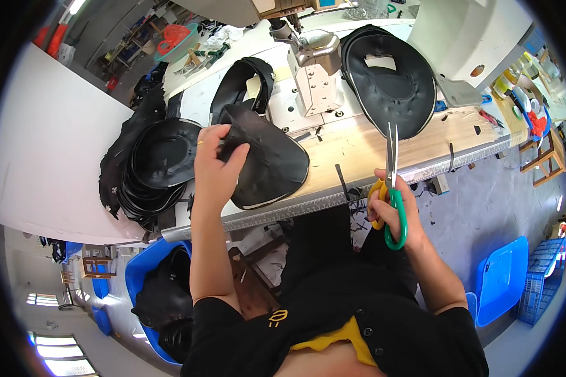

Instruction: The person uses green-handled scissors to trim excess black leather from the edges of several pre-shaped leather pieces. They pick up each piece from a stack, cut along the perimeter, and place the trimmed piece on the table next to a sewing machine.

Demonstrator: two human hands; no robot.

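My left hand (215, 164) is closed on the edge of a black leather piece (271, 164), thumb on one side and fingers on the other. The piece has a rounded outline with a pale rim, and it lies near the table's front edge. In my right hand (393, 210) is a pair of scissors (392, 169) with one yellow and one green handle. Their blades point away from me and stand slightly apart. To the left of my left hand is a stack of similar rounded black pieces (163, 154).
A sewing machine (314, 69) stands behind the work table (352, 147). More black leather pieces (393, 88) lie right of its post, others (240, 85) left of it. A metal ruler (283, 212) edges the table. Below left, a blue bin (138, 276) holds black material.
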